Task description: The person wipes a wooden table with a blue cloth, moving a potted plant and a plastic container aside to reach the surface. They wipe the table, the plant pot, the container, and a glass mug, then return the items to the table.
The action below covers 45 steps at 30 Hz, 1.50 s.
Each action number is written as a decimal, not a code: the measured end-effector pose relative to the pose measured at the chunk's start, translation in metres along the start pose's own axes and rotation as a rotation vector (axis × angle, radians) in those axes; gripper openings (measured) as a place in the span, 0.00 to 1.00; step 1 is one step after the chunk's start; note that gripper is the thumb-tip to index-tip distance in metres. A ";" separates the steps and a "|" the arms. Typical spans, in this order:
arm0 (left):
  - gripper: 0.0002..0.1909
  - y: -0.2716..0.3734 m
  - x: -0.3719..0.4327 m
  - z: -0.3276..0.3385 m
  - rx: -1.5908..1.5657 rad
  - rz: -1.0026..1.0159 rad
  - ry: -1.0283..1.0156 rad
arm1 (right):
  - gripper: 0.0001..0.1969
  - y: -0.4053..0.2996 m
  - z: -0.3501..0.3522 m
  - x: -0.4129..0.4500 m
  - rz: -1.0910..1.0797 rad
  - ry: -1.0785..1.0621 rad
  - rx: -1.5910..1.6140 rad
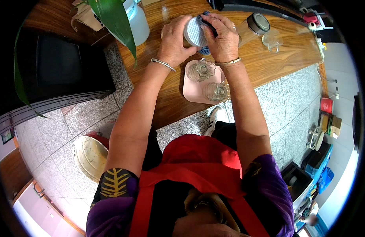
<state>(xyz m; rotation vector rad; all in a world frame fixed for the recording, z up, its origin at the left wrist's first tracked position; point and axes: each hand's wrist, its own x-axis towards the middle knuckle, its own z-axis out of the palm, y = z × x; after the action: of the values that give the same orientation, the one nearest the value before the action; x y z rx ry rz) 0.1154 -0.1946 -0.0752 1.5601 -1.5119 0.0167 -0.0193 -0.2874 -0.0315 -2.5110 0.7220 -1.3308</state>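
Note:
Above the wooden table (167, 109), my left hand (174, 40) grips a round container with a pale, dash-patterned end (195, 32). My right hand (222, 38) presses a dark cloth (212, 27) against the edge of that end. Blue knitted material (204, 50) shows just below the container. Nearer to me, a pink tray (190, 93) holds two clear glasses with wavy rims, one at its upper left (197, 70) and one at its lower right (215, 91). How much of the container lies behind my hands is hidden.
Right of my hands lie a glass jar with a dark-rimmed lid (258, 23) and a clear glass cup (272, 40). A frosted container (138, 28) and a long-leaved plant (117, 23) are at the left. A stool (89, 157) stands on the floor by my left arm.

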 end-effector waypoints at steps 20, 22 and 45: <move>0.48 -0.006 0.004 -0.001 -0.143 -0.293 0.132 | 0.11 0.014 -0.009 -0.013 0.286 -0.349 0.032; 0.51 -0.014 0.002 -0.001 -0.286 -0.419 0.143 | 0.11 0.006 -0.008 -0.019 0.303 -0.510 0.029; 0.32 -0.040 -0.126 -0.085 0.385 -0.262 -0.669 | 0.31 0.051 0.077 0.042 0.391 -0.738 0.146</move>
<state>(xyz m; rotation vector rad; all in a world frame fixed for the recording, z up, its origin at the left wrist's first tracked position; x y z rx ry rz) 0.1641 -0.0535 -0.1237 2.2083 -1.8662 -0.4249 0.0473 -0.3558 -0.0662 -2.3130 0.8251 -0.2726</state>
